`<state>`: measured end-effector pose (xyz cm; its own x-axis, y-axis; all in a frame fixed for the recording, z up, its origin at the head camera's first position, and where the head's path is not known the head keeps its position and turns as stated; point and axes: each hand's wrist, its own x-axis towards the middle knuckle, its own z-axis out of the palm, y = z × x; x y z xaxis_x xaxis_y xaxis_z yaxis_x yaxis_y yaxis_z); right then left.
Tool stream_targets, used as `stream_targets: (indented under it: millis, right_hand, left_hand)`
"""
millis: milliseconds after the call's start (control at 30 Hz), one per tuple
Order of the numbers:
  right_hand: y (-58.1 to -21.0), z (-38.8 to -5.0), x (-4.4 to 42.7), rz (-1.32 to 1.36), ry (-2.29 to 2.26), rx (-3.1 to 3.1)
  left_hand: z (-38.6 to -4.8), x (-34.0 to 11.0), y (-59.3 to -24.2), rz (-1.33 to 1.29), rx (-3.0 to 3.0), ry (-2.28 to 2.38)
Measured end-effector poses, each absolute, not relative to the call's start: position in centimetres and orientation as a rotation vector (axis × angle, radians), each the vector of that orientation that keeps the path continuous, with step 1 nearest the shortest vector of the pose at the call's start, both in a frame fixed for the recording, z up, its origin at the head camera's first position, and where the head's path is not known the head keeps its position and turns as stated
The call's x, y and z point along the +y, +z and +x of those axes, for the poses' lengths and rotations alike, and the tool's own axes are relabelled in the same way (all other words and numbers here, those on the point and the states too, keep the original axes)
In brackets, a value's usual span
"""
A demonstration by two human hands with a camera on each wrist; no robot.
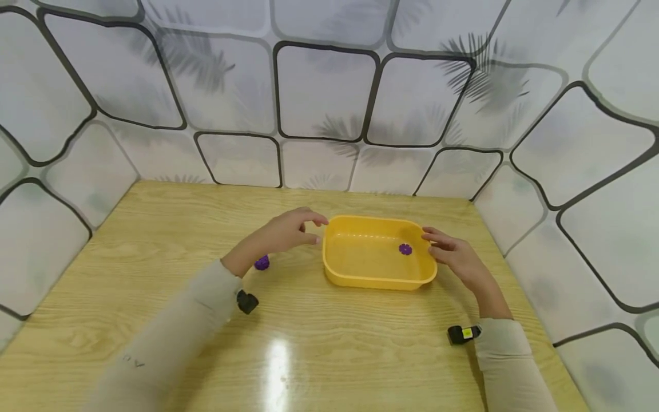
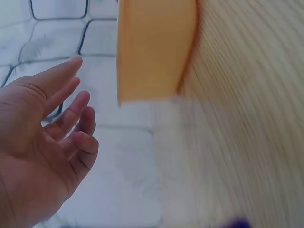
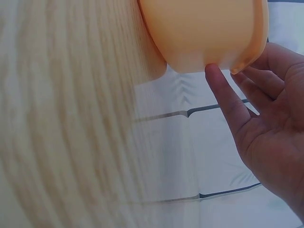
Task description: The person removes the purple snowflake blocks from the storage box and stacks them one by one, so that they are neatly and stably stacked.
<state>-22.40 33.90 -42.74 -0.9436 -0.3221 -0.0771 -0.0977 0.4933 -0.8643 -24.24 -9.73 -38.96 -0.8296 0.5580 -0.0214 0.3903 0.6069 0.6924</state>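
A yellow plastic tub (image 1: 378, 280) with rounded corners stands on the table. A small purple flower-shaped piece (image 1: 405, 249) shows against its inside, toward the right. Just off the tub's left end is my left hand (image 1: 294, 230), fingers loosely bent and thumb apart; the left wrist view shows a gap between this hand (image 2: 52, 137) and the tub wall (image 2: 152, 52). At the other end, my right hand (image 1: 458, 260) has its fingertips at the rim. In the right wrist view its thumb (image 3: 225, 95) meets the outer wall, with the other fingers relaxed beside the rim.
A small purple lump (image 1: 262, 262) lies on the table beside my left wrist, partly covered by it. The wood-grain table (image 1: 329, 343) ends at patterned white walls (image 1: 324, 91) at the back and sides.
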Motion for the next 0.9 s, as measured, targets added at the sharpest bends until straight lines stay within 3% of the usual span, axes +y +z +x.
stream_targets:
  millis: [400,900]
  right_hand:
    - [-43.0,-22.3,34.0,-0.323,-1.419,2.531]
    - [-42.9,-22.5,33.9,-0.359,-1.453,2.51]
  left_hand:
    - [-28.0,1.9,-40.6,1.035,2.419,1.031]
    - [-29.1,7.9,-42.1,1.01,2.416,0.934]
